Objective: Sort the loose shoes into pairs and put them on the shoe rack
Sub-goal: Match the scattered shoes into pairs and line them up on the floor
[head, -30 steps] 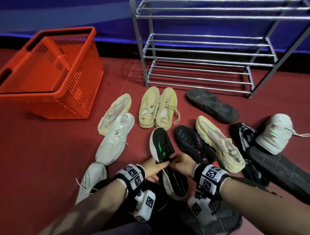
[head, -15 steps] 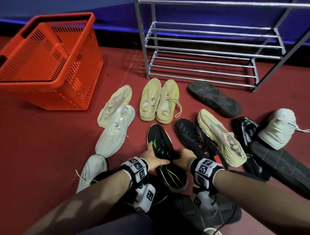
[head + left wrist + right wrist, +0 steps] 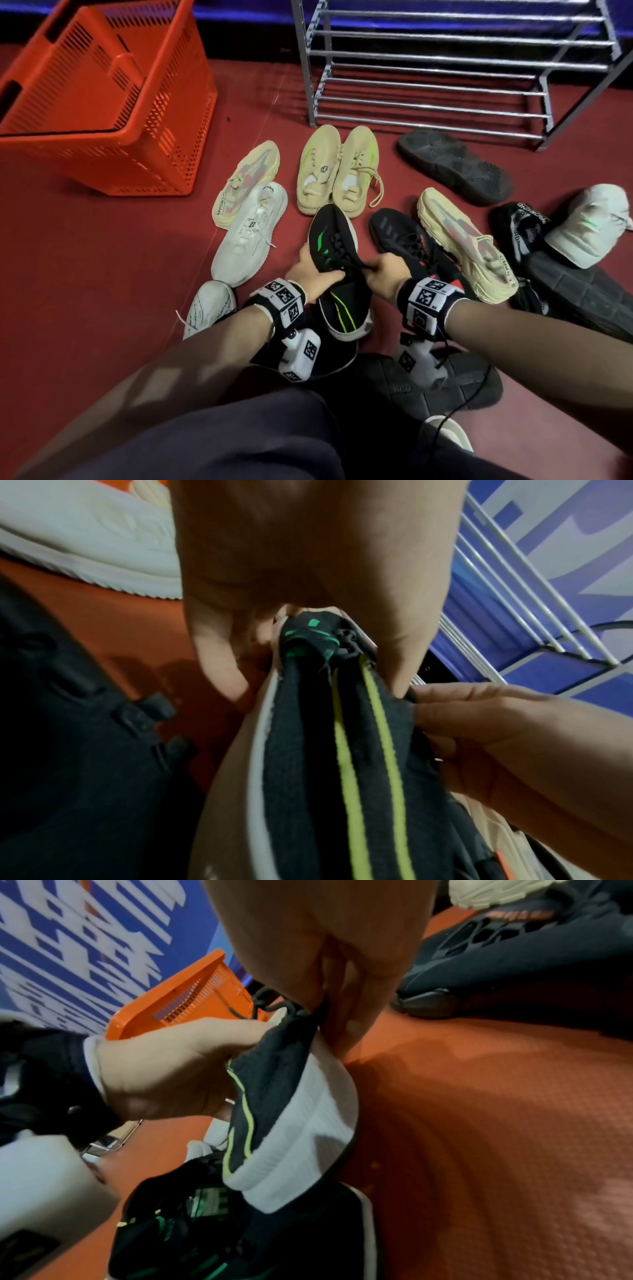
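black knit shoe with green stripes (image 3: 334, 246) is in both your hands, held up off the red floor (image 3: 102, 274) at near centre. your left hand (image 3: 310, 274) is clamped on its left side, fingers curled round the upper; the left wrist view shows thumb and fingers straddling the shoe's collar. your right hand (image 3: 385, 274) pinches the right edge of the opening, fingers curled onto the fabric. its white sole faces down and to the right in the right wrist view, heel end pointing at you. a second black-and-green shoe (image 3: 219, 1218) lies under it, just below the heel, close to your legs. far centre: a pair of beige shoes (image 3: 337, 171) sits side by side, toes toward the metal shoe rack (image 3: 445, 68), just in front of it. the rack's visible shelves hold no shoes. left of the pair: one cream shoe with red pattern (image 3: 245, 183), and a white shoe (image 3: 250, 233) touching it on the near side. another white shoe (image 3: 209, 306) lies near left, beside your left forearm. right side: a black shoe sole-up (image 3: 455, 166) near the rack, a black shoe with red accents (image 3: 407, 240), a cream shoe on its side (image 3: 466, 245) leaning over it. far right is a heap, shoes overlapping, cannot separate them well. orange basket (image 3: 102, 96) stands far left.
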The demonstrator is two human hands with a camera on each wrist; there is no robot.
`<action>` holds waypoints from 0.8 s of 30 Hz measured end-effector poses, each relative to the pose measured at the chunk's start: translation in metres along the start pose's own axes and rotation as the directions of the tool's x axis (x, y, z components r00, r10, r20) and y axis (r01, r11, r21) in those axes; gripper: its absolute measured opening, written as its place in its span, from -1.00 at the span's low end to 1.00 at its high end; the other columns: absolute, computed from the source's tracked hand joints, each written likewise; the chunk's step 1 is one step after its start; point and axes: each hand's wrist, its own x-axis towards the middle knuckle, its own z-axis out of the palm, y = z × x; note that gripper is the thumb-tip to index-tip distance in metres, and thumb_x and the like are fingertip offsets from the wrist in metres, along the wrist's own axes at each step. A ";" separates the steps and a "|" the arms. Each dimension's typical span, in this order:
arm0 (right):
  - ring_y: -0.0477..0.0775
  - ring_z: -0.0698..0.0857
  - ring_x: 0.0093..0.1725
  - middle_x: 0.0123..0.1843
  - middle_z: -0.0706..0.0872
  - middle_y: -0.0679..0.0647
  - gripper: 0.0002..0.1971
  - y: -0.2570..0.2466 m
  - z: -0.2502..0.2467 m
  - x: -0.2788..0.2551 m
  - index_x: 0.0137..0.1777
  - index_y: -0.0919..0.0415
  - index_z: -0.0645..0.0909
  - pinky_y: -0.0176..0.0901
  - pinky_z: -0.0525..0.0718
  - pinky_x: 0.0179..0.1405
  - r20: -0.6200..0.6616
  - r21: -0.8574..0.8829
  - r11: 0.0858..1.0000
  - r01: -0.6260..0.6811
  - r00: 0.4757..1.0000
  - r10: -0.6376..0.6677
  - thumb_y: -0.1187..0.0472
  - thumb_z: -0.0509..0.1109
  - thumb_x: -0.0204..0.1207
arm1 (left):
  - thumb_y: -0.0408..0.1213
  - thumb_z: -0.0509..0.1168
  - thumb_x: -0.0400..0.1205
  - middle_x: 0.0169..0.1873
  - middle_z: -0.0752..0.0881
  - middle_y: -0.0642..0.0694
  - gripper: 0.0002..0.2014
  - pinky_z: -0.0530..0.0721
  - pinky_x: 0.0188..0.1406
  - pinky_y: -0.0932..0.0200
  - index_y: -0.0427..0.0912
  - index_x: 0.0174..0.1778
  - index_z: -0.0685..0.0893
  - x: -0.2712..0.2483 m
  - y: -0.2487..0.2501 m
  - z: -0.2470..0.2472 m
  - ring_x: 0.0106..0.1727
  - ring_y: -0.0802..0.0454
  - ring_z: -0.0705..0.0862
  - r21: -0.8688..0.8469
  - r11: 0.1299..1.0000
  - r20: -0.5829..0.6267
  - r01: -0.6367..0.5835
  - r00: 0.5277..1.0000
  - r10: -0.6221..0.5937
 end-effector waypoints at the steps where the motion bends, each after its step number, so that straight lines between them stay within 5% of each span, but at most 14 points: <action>1: 0.23 0.73 0.16 0.07 0.81 0.20 -0.75 -0.002 0.001 -0.002 0.12 0.15 0.78 -0.20 0.59 0.05 -0.001 0.025 1.000 0.011 1.000 -0.011 0.21 0.33 0.54 | 0.22 0.51 0.20 0.31 0.59 -0.02 0.14 0.69 0.21 -0.07 0.18 0.62 -0.01 0.000 0.000 -0.004 0.26 -0.14 0.64 0.014 1.000 0.016 0.007 1.000 -0.008; 7: 0.08 0.73 0.16 0.10 0.82 0.08 -0.73 -0.010 0.000 -0.006 0.17 0.06 0.77 -0.41 0.43 -0.06 -0.031 0.151 0.987 0.055 0.998 -0.051 0.28 0.30 0.59 | 0.00 0.55 0.30 0.37 0.56 -0.13 0.20 0.53 0.40 0.00 0.08 0.65 -0.20 0.001 0.001 -0.009 0.36 -0.15 0.59 0.111 0.994 -0.057 -0.004 0.998 0.010; 14: 0.09 0.73 0.17 0.09 0.81 0.11 -0.74 0.011 -0.007 -0.016 0.16 0.11 0.77 -0.40 0.46 -0.01 -0.008 0.168 0.985 -0.031 0.999 0.032 0.28 0.31 0.60 | -0.26 0.39 0.48 0.18 0.65 -0.16 -0.01 0.80 -0.10 -0.06 0.24 0.64 -0.16 -0.003 0.009 0.000 -0.07 -0.18 0.76 0.174 0.981 0.024 -0.080 0.997 0.077; 19: 0.15 0.74 0.17 0.07 0.82 0.18 -0.78 0.025 -0.017 -0.022 0.12 0.17 0.79 -0.22 0.60 0.19 -0.080 0.229 0.970 -0.084 0.991 0.105 0.27 0.37 0.55 | -0.23 0.23 0.61 0.31 0.61 -0.25 -0.22 0.59 0.29 -0.01 -0.07 0.68 -0.07 -0.014 0.036 0.015 0.26 -0.25 0.64 0.351 0.933 -0.039 -0.084 0.994 0.105; 24: 0.05 0.73 0.20 0.13 0.82 0.10 -0.74 0.044 -0.039 -0.042 0.16 0.16 0.78 -0.37 0.53 0.15 -0.134 0.283 0.956 -0.073 0.984 0.115 0.31 0.34 0.57 | -0.27 0.33 0.49 0.27 0.62 -0.26 -0.10 0.63 0.23 -0.03 -0.15 0.66 -0.09 -0.022 0.072 0.033 0.25 -0.27 0.64 0.440 0.886 0.016 -0.147 0.988 0.156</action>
